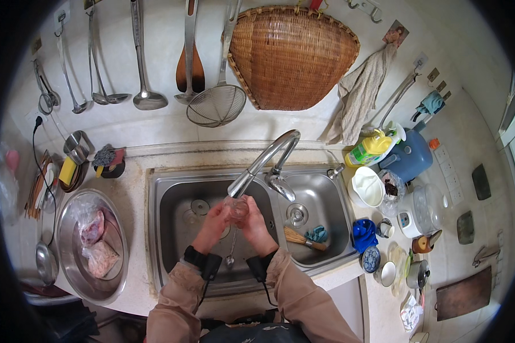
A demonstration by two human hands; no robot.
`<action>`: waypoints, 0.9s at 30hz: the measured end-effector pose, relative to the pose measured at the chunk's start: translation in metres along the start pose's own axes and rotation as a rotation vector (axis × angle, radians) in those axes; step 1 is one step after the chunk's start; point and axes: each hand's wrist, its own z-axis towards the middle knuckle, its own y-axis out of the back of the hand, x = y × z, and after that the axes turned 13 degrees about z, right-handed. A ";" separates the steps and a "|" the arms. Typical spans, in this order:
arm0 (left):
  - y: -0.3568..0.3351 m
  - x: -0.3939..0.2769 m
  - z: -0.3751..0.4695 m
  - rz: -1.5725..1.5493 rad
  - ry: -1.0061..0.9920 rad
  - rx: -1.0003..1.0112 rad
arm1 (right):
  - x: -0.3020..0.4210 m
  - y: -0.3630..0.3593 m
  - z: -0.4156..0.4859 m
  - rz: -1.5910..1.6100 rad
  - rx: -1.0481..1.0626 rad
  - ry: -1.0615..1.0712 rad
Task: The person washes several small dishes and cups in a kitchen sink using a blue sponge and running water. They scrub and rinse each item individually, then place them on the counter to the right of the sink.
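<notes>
Over the large left basin of a steel sink [171,257], my left hand [216,225] and my right hand [254,221] hold a small clear glass vessel [239,209] between them. It is just under the spout of the chrome faucet [245,178]; whether water runs is hard to tell. Below my hands, a metal spoon-like utensil [230,258] lies in the basin. Another clear glass item [190,215] stands near the round drain cover [200,207]. In the smaller right basin lie a bamboo brush [302,239] and a teal cloth [317,234].
Left of the sink stands a steel bowl [123,257] with bagged meat. At right are a white plastic bowl [364,187], a yellow detergent bottle [371,148], a blue jug [412,156], small bowls and a glass-lidded appliance [416,214]. A wire strainer [216,106] hangs behind the faucet.
</notes>
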 end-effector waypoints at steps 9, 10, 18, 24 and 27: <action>0.005 0.009 0.003 -0.044 -0.155 -0.103 | -0.014 0.006 0.006 -0.449 0.050 0.312; 0.003 0.009 0.005 -0.039 -0.213 -0.134 | -0.019 0.007 0.009 -0.460 0.091 0.323; -0.002 -0.001 -0.003 1.235 -0.584 -0.206 | -0.012 0.016 0.013 0.034 0.210 0.036; -0.021 -0.012 -0.012 1.382 -0.541 -0.245 | -0.021 0.006 0.003 0.043 0.190 0.152; -0.025 -0.013 -0.015 1.484 -0.717 -0.248 | -0.008 0.006 0.002 0.036 0.169 0.095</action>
